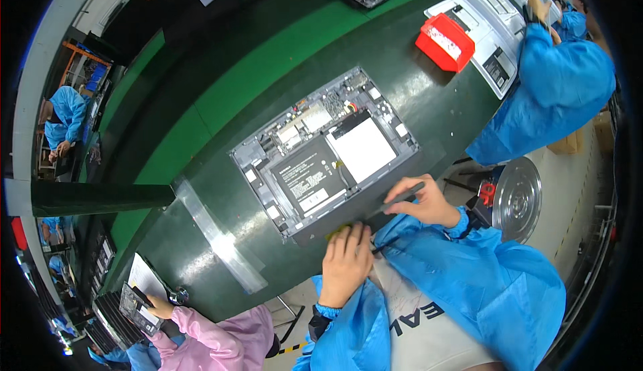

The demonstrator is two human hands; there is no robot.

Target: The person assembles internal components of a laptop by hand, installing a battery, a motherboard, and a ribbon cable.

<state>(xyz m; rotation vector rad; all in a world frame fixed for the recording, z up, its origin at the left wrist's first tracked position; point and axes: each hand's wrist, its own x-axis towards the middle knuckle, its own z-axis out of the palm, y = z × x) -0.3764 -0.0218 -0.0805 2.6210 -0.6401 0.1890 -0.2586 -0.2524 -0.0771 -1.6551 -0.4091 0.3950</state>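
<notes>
In the head view, a red bin (437, 55) is sitting on the green table (218, 187), its contents unclear; the opened laptop base (262, 198) nearer by is holding a black battery (301, 173) and a white-faced part (365, 150). The right hand (430, 203) is pinching a slim dark tool (405, 198), pointing leftward beside the base. The left hand (346, 264) is reaching forward, palm down, fingers covering something yellowish (335, 232); whether it is gripping, I cannot tell.

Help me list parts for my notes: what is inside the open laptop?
Inside the open laptop are a black battery, a white panel beside it, and a circuit board along the far side. Whatever lies beneath the battery and white panel is covered.
</notes>
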